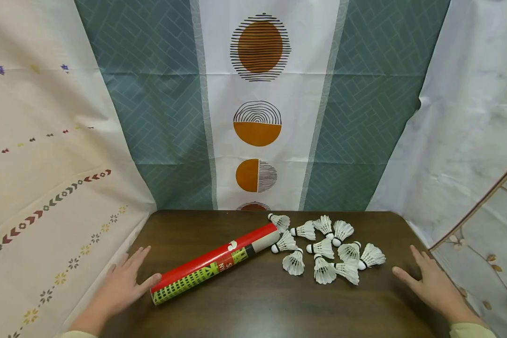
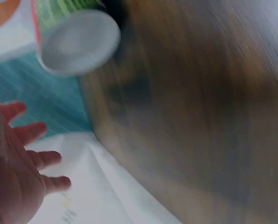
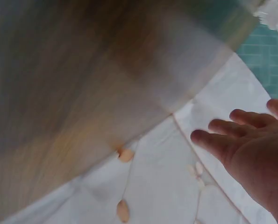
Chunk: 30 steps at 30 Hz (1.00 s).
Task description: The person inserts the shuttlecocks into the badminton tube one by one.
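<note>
Head view shows a red and green tube (image 1: 215, 263) lying slantwise on the left half of a dark brown bench (image 1: 257, 305), its near end to the left and its far end to the right, beside a loose cluster of white shuttlecocks (image 1: 322, 248). The left hand (image 1: 120, 281) is spread, its thumb just beside the tube's near end; whether they touch is hard to tell. Left wrist view shows the tube's pale round end (image 2: 80, 42) apart from the four visible fingers. The right hand (image 1: 435, 284) is also spread, holding nothing, by the bench's right edge, with the shuttlecocks to its left. Patterned cloth (image 1: 257, 94) hangs beyond the far edge.
</note>
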Each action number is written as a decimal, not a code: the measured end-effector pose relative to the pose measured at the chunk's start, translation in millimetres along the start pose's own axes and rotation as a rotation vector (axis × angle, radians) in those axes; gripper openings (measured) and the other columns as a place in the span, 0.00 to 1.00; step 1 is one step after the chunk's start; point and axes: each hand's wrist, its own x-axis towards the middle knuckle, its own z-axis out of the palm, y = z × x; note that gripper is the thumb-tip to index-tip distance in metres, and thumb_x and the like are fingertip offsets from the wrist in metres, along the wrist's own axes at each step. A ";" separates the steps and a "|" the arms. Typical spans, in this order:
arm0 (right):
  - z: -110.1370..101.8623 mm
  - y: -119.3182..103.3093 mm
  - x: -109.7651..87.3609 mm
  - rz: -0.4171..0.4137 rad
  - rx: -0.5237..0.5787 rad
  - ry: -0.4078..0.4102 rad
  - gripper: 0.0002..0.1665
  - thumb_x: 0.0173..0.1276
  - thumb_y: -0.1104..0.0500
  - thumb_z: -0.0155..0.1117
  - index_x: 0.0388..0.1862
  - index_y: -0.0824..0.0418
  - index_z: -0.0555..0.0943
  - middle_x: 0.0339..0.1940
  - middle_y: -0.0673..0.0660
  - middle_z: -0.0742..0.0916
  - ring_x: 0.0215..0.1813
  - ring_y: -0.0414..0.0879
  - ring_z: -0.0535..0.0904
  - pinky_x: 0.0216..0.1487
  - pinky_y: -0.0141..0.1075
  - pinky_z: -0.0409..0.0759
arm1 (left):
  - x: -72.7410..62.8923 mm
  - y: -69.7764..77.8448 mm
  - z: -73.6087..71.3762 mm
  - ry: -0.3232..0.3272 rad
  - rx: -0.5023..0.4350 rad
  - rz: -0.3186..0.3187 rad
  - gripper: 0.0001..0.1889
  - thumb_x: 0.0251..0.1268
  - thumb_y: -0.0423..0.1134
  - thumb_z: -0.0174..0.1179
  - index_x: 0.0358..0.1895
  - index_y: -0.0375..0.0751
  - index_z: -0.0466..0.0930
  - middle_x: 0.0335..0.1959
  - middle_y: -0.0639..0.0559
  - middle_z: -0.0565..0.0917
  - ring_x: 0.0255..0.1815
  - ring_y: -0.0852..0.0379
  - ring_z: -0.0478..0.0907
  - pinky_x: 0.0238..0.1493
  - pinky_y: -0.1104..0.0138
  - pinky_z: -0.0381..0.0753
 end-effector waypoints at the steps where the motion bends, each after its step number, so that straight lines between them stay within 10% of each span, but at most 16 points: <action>1: -2.5 -3.5 0.0 0.004 0.027 0.011 0.62 0.81 0.30 0.54 0.88 0.70 0.40 0.79 0.88 0.59 0.73 0.92 0.59 0.61 0.83 0.63 | 1.3 6.4 -0.2 -0.002 -0.001 -0.001 0.48 0.71 0.67 0.63 0.81 0.36 0.63 0.78 0.27 0.70 0.73 0.14 0.66 0.65 0.21 0.64; 7: -7.9 -44.1 -3.8 -0.015 0.156 0.179 0.48 0.82 0.38 0.58 0.81 0.74 0.63 0.62 0.82 0.83 0.56 0.77 0.85 0.46 0.61 0.86 | 12.9 57.9 6.2 -0.035 0.011 0.017 0.52 0.66 0.75 0.62 0.79 0.36 0.69 0.74 0.32 0.77 0.71 0.25 0.75 0.65 0.26 0.71; 12: -2.6 -98.9 -8.1 -0.087 0.307 0.256 0.32 0.80 0.47 0.67 0.71 0.66 0.77 0.56 0.70 0.90 0.45 0.44 0.89 0.38 0.32 0.83 | 27.9 96.1 20.2 -0.071 0.000 0.032 0.52 0.62 0.72 0.68 0.77 0.35 0.70 0.73 0.35 0.79 0.70 0.30 0.78 0.66 0.31 0.74; 16: 4.5 -145.4 -13.3 -0.134 0.509 0.162 0.27 0.80 0.52 0.66 0.70 0.66 0.79 0.52 0.65 0.91 0.42 0.29 0.83 0.39 0.29 0.82 | 36.0 117.7 35.5 -0.080 -0.009 0.006 0.51 0.60 0.69 0.72 0.77 0.35 0.70 0.71 0.36 0.81 0.67 0.32 0.80 0.66 0.33 0.75; 21: 15.8 -186.3 -17.4 -0.158 0.730 -0.083 0.30 0.82 0.54 0.64 0.74 0.68 0.74 0.46 0.61 0.90 0.41 0.39 0.88 0.42 0.34 0.86 | 41.0 132.7 51.8 -0.092 -0.025 -0.050 0.53 0.57 0.68 0.74 0.77 0.35 0.70 0.69 0.35 0.82 0.64 0.32 0.79 0.66 0.31 0.74; 30: 41.0 -192.8 -11.5 -0.158 0.678 -0.299 0.40 0.81 0.51 0.64 0.80 0.74 0.65 0.45 0.66 0.92 0.34 0.49 0.86 0.32 0.35 0.82 | 47.6 134.5 75.0 -0.064 0.000 -0.102 0.52 0.55 0.67 0.76 0.74 0.35 0.71 0.67 0.34 0.81 0.63 0.33 0.78 0.65 0.32 0.74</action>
